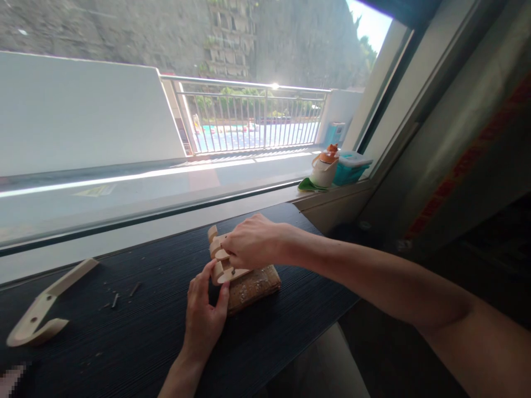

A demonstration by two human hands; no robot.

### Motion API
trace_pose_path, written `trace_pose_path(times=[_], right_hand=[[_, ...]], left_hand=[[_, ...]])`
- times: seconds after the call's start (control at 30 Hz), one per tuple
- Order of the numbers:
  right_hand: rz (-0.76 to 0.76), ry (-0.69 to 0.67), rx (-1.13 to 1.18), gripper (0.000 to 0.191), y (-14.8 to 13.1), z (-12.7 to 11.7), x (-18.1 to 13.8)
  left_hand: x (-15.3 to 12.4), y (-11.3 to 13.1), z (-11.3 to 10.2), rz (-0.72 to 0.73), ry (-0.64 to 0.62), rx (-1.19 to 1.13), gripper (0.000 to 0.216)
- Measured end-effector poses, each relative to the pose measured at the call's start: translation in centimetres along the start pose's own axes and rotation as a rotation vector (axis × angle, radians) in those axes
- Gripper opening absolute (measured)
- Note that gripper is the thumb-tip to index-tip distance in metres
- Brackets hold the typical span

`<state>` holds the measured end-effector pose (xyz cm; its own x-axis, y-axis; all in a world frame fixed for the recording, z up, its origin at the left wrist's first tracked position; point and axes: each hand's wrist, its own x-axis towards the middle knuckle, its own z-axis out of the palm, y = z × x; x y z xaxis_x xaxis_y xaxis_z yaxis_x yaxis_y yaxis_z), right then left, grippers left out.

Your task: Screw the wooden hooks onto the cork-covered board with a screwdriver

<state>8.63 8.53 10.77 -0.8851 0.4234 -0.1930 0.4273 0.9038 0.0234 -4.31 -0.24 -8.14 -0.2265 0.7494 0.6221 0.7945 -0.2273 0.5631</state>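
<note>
Two pale wooden hooks (226,275) lie side by side across a bark-covered wood block (257,287) on the dark table. My left hand (205,309) grips the curved ends of the hooks between thumb and fingers, at the block's left side. Above the hooks, my right hand (253,243) is closed with its fingertips pressed down near a hole in the wood. What it pinches is hidden by the fingers. A small dark screw-like piece sticks up from the nearer hook. Another pale wooden hook (41,307) with two holes lies apart at the left.
Small dark metal pieces (115,300) lie on the dark table (149,342) left of my left hand. Along the far edge runs a window sill (182,221). A white-and-orange container (324,170) and a teal box (350,168) stand at the back right. A blurred patch shows bottom left.
</note>
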Motion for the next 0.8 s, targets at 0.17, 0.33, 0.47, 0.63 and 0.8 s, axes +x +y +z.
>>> trace_pose_path(times=[0.17, 0.33, 0.47, 0.63, 0.8], right_hand=[[-0.161, -0.031, -0.011, 0.016, -0.4, -0.4, -0.4], [-0.124, 0.061, 0.013, 0.015, -0.4, 1.0, 0.4], [0.05, 0.11, 0.085, 0.027, -0.2, 1.6, 1.1], [0.094, 0.075, 0.083, 0.03, -0.5, 0.6, 1.0], [-0.027, 0.011, 0.011, 0.022, -1.0, -0.6, 0.2]], left_hand=[[-0.3, -0.6, 0.3, -0.008, 0.014, 0.014, 0.051], [-0.3, -0.6, 0.3, -0.019, 0.006, 0.022, 0.05], [-0.1, -0.2, 0.1, -0.013, 0.0, 0.002, 0.049], [-0.1, -0.3, 0.1, -0.029, -0.002, -0.008, 0.049], [-0.3, -0.5, 0.2, -0.042, -0.001, -0.008, 0.049]])
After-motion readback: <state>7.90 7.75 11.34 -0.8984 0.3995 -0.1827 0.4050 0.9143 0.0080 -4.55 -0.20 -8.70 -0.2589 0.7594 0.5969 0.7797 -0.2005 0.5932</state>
